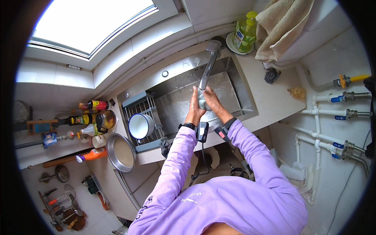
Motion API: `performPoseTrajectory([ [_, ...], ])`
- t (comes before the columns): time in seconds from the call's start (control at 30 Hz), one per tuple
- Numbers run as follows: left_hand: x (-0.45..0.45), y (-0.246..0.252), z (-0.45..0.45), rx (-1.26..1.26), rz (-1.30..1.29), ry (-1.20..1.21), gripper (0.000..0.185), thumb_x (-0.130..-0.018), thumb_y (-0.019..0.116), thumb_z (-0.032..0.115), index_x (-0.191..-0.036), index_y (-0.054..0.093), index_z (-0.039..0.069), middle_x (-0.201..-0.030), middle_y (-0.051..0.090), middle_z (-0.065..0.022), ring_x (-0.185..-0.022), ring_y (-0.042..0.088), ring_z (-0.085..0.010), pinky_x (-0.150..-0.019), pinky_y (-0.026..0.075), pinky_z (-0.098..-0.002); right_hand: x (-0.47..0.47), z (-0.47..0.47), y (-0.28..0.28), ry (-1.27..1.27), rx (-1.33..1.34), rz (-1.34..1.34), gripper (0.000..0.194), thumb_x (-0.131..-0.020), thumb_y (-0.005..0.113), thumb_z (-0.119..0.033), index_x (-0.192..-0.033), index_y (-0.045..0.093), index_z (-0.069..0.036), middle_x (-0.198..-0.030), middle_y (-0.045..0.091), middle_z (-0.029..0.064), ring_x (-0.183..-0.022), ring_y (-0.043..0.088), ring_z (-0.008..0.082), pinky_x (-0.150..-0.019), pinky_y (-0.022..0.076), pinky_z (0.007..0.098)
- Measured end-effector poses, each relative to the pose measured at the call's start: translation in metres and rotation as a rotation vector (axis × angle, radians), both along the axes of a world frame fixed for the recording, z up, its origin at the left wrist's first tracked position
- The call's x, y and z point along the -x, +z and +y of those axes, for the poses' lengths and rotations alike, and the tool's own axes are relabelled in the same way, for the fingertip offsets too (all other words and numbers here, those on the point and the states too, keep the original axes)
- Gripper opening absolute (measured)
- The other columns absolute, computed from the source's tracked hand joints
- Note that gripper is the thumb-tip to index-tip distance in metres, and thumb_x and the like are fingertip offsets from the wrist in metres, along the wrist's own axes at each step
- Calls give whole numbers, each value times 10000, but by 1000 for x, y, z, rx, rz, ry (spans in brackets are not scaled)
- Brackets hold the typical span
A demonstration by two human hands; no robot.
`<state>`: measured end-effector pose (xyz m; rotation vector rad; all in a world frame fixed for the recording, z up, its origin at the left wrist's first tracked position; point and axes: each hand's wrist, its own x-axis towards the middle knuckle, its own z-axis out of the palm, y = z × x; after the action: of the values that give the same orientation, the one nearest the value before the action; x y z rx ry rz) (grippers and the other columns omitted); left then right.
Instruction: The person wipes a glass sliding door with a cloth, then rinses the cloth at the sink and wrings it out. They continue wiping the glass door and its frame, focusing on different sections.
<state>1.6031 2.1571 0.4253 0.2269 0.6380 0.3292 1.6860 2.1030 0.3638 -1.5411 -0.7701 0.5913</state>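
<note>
A pale grey-green, soft-looking item (201, 101), perhaps a cloth, is pressed between my two hands below the spout of a chrome faucet (209, 69). My left hand (194, 110) supports it from the left with the fingers pointing up. From the right, my right hand (213, 102) bears on it and partly covers it; this hand looks slightly blurred. Both hands are over the stainless steel sink (173, 101), whose bottom looks wet. A grey-ended drying rack (152, 113) spans the sink's left side and carries a white enamel mug (139, 126) with a blue rim.
Left of the sink stand a metal basin (124, 154) of cloudy liquid, an orange spray bottle (94, 154) and several sauce bottles (83, 119). Behind right are a green soap dispenser (244, 35) and a hanging towel (282, 26). A steel-wool scrubber (271, 76) lies on the right counter.
</note>
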Motion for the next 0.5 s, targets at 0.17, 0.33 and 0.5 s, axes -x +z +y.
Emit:
performPoseTrajectory([
  [0.17,-1,-2,-11,33,158,-95,514,-876,615,460,-1210,511,82,-1123,595,-135,-1019,600,-297,-899,496,-487,10,3,21,-157,181,103,416,-939,435,-388,-1155,568,-58,-1032,625,133,-987,587,295,-874,431,383],
  [0.33,0,-4,-9,-3,340,-27,502,-883,613,369,-1268,455,88,-1253,522,-143,-1111,545,-334,-940,438,-585,-20,4,38,-11,420,-64,385,-943,357,-347,-1099,583,-77,-1059,613,193,-1027,547,393,-881,424,431],
  [0.5,6,-11,14,114,281,79,469,-849,679,272,-1232,453,122,-1168,535,-144,-1051,549,-364,-915,439,-628,-88,7,86,-346,176,-345,285,-856,542,-101,-1139,565,-76,-1032,614,173,-1002,560,374,-853,448,438],
])
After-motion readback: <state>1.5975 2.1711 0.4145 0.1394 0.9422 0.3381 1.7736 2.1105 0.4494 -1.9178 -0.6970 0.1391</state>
